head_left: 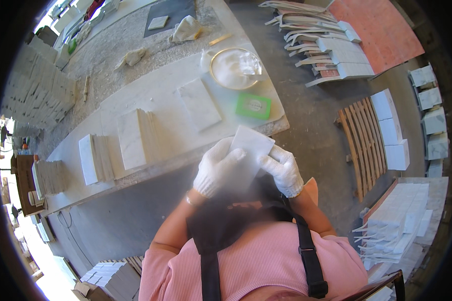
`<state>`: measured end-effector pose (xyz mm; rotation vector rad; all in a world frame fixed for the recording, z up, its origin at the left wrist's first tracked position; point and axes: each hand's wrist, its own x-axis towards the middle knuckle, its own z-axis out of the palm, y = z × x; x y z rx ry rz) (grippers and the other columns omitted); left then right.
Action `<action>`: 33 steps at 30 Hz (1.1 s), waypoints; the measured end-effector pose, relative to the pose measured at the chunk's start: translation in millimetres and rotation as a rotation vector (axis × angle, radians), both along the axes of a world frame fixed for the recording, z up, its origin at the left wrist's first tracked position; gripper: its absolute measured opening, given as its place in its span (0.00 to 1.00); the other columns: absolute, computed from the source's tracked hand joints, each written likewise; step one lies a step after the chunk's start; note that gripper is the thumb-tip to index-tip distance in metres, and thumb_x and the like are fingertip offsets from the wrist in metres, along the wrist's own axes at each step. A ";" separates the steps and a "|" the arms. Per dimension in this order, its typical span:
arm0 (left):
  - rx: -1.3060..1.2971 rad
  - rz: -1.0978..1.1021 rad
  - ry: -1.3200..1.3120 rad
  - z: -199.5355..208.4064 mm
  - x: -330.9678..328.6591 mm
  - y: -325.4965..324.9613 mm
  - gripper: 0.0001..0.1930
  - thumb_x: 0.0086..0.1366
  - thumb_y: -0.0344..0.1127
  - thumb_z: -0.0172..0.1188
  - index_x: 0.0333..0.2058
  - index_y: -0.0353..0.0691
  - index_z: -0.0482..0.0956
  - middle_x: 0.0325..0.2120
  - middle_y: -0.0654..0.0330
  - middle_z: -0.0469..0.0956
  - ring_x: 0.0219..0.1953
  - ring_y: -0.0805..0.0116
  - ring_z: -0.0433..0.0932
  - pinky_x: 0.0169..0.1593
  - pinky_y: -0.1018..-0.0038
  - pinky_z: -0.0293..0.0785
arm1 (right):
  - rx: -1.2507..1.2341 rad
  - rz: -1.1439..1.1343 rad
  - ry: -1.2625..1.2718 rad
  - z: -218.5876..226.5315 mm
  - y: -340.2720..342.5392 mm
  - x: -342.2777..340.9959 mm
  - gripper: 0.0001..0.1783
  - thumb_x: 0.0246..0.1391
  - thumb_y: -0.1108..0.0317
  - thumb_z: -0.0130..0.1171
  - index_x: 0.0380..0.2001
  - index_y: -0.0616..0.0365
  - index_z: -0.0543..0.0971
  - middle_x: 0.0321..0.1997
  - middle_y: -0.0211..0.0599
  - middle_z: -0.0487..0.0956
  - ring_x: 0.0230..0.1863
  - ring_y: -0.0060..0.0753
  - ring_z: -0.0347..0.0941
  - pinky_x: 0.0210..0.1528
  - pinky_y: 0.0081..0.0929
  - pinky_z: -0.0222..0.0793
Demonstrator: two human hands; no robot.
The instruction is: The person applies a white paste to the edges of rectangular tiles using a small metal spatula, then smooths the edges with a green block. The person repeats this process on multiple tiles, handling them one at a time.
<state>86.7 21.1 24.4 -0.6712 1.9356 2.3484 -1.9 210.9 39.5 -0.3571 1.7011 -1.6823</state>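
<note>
A white marble tile (251, 143) is held tilted in front of my body, just off the table's near edge. My left hand (217, 168), in a white knit glove, grips its left side with the thumb over the face. My right hand (283, 171), gloved the same way, is closed at its right edge. The tile's lower part is blurred. Beyond my hands, a flat marble slab (200, 104) lies on the stone table (160, 95). To its right are a green box (253, 106) and a round gold-rimmed bowl (228, 67) with white contents.
Stacks of tiles (133, 140) stand along the table's near left side, and a large pile (40, 83) rises at far left. Cloths (187, 29) and a dark mat (168, 15) lie at the back. On the right floor are a wooden pallet (364, 145) and white blocks (394, 133).
</note>
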 end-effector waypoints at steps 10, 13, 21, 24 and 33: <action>0.101 0.050 -0.061 3.6 4.7 -11.6 0.23 0.71 0.41 0.66 0.56 0.30 0.80 0.44 0.61 0.84 0.43 0.75 0.78 0.49 0.74 0.76 | 0.038 -0.103 0.144 -1.5 1.3 -34.2 0.22 0.73 0.56 0.56 0.54 0.65 0.84 0.42 0.38 0.87 0.33 0.25 0.83 0.34 0.20 0.74; 0.092 0.084 -0.061 3.9 5.2 -12.1 0.22 0.71 0.41 0.66 0.55 0.30 0.80 0.42 0.62 0.83 0.42 0.76 0.77 0.49 0.74 0.76 | 0.046 -0.076 0.167 -7.2 -13.3 -34.9 0.21 0.72 0.57 0.57 0.53 0.65 0.85 0.42 0.36 0.87 0.34 0.24 0.83 0.34 0.20 0.74; -0.209 0.054 -0.077 0.3 4.8 -20.7 0.16 0.68 0.42 0.67 0.46 0.35 0.84 0.35 0.64 0.81 0.37 0.77 0.75 0.44 0.75 0.75 | 0.114 0.003 0.092 0.3 -17.9 -34.9 0.18 0.70 0.63 0.59 0.52 0.66 0.85 0.39 0.36 0.86 0.36 0.25 0.83 0.35 0.22 0.77; -0.190 0.086 -0.031 -5.6 -2.6 -25.6 0.18 0.68 0.41 0.68 0.50 0.33 0.83 0.37 0.63 0.82 0.39 0.77 0.76 0.46 0.75 0.75 | 0.135 0.030 0.112 7.3 -14.2 -47.4 0.17 0.69 0.64 0.59 0.52 0.65 0.84 0.38 0.37 0.86 0.36 0.26 0.83 0.35 0.23 0.78; -0.053 0.211 0.062 -16.7 -42.2 -61.3 0.22 0.70 0.38 0.67 0.58 0.31 0.80 0.44 0.63 0.83 0.44 0.76 0.78 0.50 0.75 0.77 | 0.340 -0.136 1.018 18.4 -43.1 -145.4 0.14 0.64 0.65 0.67 0.49 0.62 0.85 0.52 0.34 0.85 0.45 0.24 0.83 0.43 0.25 0.79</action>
